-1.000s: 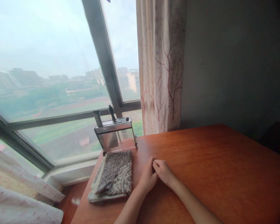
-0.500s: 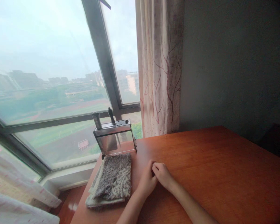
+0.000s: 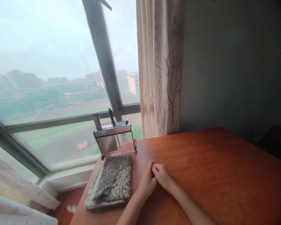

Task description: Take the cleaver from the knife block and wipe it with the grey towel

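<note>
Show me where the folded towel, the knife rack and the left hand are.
folded towel point(image 3: 113, 179), head view, middle of its top face.
knife rack point(image 3: 113, 128), head view, its metal top.
left hand point(image 3: 147, 183), head view, back of the hand.

Head-worn view, looking forward and down across the wooden table point(image 3: 213, 175) toward the window point(image 3: 49, 78) and curtain point(image 3: 160, 65); forearms enter from below, near.

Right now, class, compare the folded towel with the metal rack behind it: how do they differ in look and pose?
The towel lies flat on the table; the rack stands upright. The towel is soft, grey and patterned; the rack is shiny metal with clear sides. The rack holds two dark handles at its top; the towel carries nothing. Both sit at the table's window-side edge, left of the left hand.
</note>
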`<state>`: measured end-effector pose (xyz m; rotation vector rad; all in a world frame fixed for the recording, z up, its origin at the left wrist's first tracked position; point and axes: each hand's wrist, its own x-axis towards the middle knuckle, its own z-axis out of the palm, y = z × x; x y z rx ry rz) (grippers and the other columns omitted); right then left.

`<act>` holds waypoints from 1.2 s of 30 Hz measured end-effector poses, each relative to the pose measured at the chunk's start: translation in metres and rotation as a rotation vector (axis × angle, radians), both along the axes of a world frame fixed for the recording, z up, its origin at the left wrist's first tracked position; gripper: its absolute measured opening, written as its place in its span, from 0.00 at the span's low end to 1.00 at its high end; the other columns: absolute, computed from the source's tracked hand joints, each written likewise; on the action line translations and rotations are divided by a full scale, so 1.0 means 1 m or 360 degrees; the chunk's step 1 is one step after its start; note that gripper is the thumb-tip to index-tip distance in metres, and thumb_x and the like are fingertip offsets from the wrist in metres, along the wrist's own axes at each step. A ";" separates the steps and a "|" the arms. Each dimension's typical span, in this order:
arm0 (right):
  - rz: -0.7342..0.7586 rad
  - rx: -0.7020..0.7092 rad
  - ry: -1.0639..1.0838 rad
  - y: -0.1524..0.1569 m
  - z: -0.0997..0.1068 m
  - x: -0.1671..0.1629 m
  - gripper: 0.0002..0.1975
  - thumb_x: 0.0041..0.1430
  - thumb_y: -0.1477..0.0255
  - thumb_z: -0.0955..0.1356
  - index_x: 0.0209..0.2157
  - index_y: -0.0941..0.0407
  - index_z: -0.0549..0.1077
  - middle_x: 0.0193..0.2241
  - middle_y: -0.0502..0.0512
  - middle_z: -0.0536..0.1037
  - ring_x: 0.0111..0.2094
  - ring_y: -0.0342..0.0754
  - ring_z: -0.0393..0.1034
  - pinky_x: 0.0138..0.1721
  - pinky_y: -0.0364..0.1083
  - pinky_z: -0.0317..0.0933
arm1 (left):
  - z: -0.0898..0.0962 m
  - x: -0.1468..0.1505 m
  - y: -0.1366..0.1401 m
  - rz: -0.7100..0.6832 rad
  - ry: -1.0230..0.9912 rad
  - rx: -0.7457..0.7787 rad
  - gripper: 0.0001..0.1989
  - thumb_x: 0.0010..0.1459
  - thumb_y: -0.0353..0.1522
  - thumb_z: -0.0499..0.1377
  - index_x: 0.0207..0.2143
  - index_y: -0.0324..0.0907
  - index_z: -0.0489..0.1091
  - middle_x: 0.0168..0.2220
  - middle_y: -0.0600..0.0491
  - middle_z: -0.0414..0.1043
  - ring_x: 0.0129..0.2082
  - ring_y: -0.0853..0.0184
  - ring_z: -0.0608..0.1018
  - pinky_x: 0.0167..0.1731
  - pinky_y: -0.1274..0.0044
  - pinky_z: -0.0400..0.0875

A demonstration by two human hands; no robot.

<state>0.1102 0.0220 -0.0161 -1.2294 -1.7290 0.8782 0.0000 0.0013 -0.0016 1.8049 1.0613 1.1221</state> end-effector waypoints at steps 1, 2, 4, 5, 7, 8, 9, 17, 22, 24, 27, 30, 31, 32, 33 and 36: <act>0.0000 0.0000 0.0000 0.000 0.001 0.000 0.15 0.56 0.71 0.58 0.16 0.55 0.57 0.15 0.46 0.61 0.21 0.42 0.56 0.23 0.43 0.43 | 0.000 0.000 0.000 -0.0001 0.0000 -0.0001 0.14 0.46 0.21 0.52 0.36 0.41 0.62 0.35 0.52 0.70 0.35 0.65 0.71 0.35 0.77 0.63; 0.0002 0.0001 -0.0001 -0.001 0.001 0.000 0.15 0.56 0.71 0.58 0.16 0.55 0.57 0.15 0.47 0.62 0.21 0.42 0.56 0.23 0.43 0.43 | 0.001 0.000 0.000 -0.0005 0.0000 -0.0001 0.14 0.46 0.21 0.52 0.36 0.41 0.62 0.35 0.52 0.70 0.35 0.65 0.71 0.36 0.77 0.63; 0.0009 0.0000 -0.0002 -0.001 0.001 0.000 0.15 0.56 0.71 0.58 0.16 0.55 0.58 0.16 0.47 0.62 0.21 0.42 0.56 0.24 0.43 0.43 | 0.001 0.000 0.000 -0.0008 0.0000 0.0003 0.14 0.46 0.21 0.52 0.36 0.41 0.62 0.35 0.52 0.70 0.35 0.65 0.71 0.36 0.77 0.63; 0.0013 0.0001 -0.0002 -0.001 0.000 0.000 0.15 0.56 0.71 0.58 0.16 0.56 0.58 0.16 0.47 0.63 0.21 0.42 0.56 0.24 0.43 0.43 | 0.002 0.000 0.000 -0.0008 -0.0001 0.0007 0.14 0.46 0.21 0.52 0.36 0.41 0.62 0.35 0.52 0.70 0.35 0.65 0.71 0.35 0.77 0.63; 0.0018 0.0002 -0.0002 0.000 -0.001 0.000 0.15 0.56 0.70 0.57 0.16 0.55 0.58 0.16 0.47 0.63 0.21 0.42 0.57 0.24 0.43 0.43 | 0.002 0.000 -0.001 -0.0007 -0.0003 0.0016 0.14 0.46 0.21 0.52 0.36 0.41 0.62 0.35 0.52 0.70 0.35 0.65 0.71 0.35 0.77 0.63; 0.0019 0.0002 -0.0001 0.000 -0.002 0.000 0.15 0.56 0.70 0.57 0.16 0.55 0.58 0.16 0.47 0.63 0.21 0.43 0.57 0.24 0.43 0.43 | 0.002 0.000 -0.001 -0.0010 -0.0005 0.0017 0.14 0.46 0.20 0.52 0.37 0.41 0.62 0.35 0.52 0.70 0.35 0.65 0.71 0.36 0.77 0.63; 0.0020 0.0003 0.0000 0.000 -0.002 0.000 0.15 0.57 0.70 0.57 0.17 0.55 0.58 0.16 0.47 0.63 0.21 0.43 0.57 0.24 0.43 0.43 | 0.002 0.000 -0.001 -0.0014 -0.0006 0.0017 0.14 0.46 0.20 0.52 0.37 0.41 0.62 0.35 0.52 0.70 0.36 0.65 0.71 0.36 0.77 0.63; 0.0027 0.0011 0.0015 0.001 -0.005 0.000 0.15 0.56 0.70 0.58 0.17 0.55 0.58 0.16 0.46 0.62 0.21 0.42 0.57 0.24 0.43 0.43 | 0.002 0.000 0.000 0.0015 0.0044 0.0006 0.14 0.46 0.21 0.52 0.36 0.41 0.61 0.34 0.52 0.70 0.35 0.65 0.70 0.35 0.77 0.63; 0.0026 0.0008 0.0025 0.002 -0.006 0.000 0.15 0.56 0.70 0.58 0.16 0.55 0.58 0.16 0.47 0.62 0.21 0.42 0.57 0.24 0.43 0.43 | 0.002 0.000 0.000 0.0017 0.0044 0.0015 0.14 0.45 0.20 0.52 0.36 0.41 0.60 0.34 0.52 0.70 0.34 0.65 0.70 0.35 0.77 0.63; 0.0025 0.0005 0.0027 0.002 -0.006 0.000 0.15 0.56 0.70 0.58 0.16 0.55 0.58 0.16 0.47 0.62 0.21 0.42 0.57 0.24 0.43 0.43 | 0.002 0.000 -0.001 0.0015 0.0044 0.0017 0.14 0.45 0.20 0.52 0.36 0.41 0.61 0.34 0.52 0.70 0.34 0.65 0.70 0.35 0.77 0.63; 0.0022 -0.0002 0.0028 0.001 -0.003 0.000 0.15 0.56 0.70 0.57 0.16 0.55 0.57 0.16 0.47 0.62 0.21 0.43 0.57 0.24 0.43 0.43 | 0.003 0.001 -0.001 0.0012 0.0038 0.0015 0.14 0.45 0.20 0.52 0.36 0.41 0.61 0.34 0.52 0.70 0.35 0.65 0.70 0.35 0.77 0.63; 0.0029 -0.0010 0.0028 -0.001 0.001 0.001 0.15 0.56 0.70 0.57 0.17 0.55 0.57 0.16 0.47 0.61 0.21 0.42 0.56 0.24 0.43 0.43 | 0.002 0.001 -0.001 0.0009 0.0029 0.0016 0.14 0.46 0.20 0.52 0.36 0.41 0.61 0.34 0.52 0.70 0.34 0.65 0.70 0.35 0.77 0.63; 0.0032 -0.0014 0.0028 -0.001 0.002 0.001 0.15 0.56 0.70 0.57 0.17 0.55 0.57 0.16 0.47 0.61 0.21 0.42 0.56 0.24 0.43 0.43 | 0.002 0.001 -0.001 0.0007 0.0028 0.0018 0.13 0.46 0.21 0.52 0.36 0.41 0.61 0.34 0.52 0.70 0.34 0.65 0.70 0.34 0.77 0.63; 0.0034 -0.0017 0.0027 -0.002 0.002 0.001 0.15 0.56 0.70 0.57 0.17 0.55 0.57 0.16 0.46 0.61 0.21 0.42 0.56 0.24 0.43 0.43 | 0.002 0.001 -0.001 0.0007 0.0030 0.0020 0.13 0.47 0.21 0.52 0.36 0.41 0.61 0.33 0.52 0.70 0.34 0.65 0.70 0.34 0.77 0.63; 0.0036 -0.0020 0.0026 -0.002 0.002 0.001 0.15 0.56 0.70 0.57 0.17 0.55 0.57 0.16 0.46 0.61 0.21 0.42 0.56 0.24 0.43 0.43 | 0.002 0.001 -0.001 0.0006 0.0031 0.0022 0.13 0.47 0.21 0.52 0.36 0.41 0.60 0.33 0.53 0.70 0.34 0.65 0.70 0.34 0.77 0.62; 0.0032 -0.0026 0.0023 -0.001 0.002 0.001 0.15 0.56 0.69 0.57 0.16 0.55 0.57 0.16 0.46 0.60 0.21 0.42 0.56 0.24 0.43 0.43 | 0.001 0.000 -0.001 0.0008 0.0034 0.0027 0.12 0.47 0.22 0.52 0.36 0.41 0.60 0.33 0.53 0.69 0.34 0.65 0.70 0.34 0.77 0.63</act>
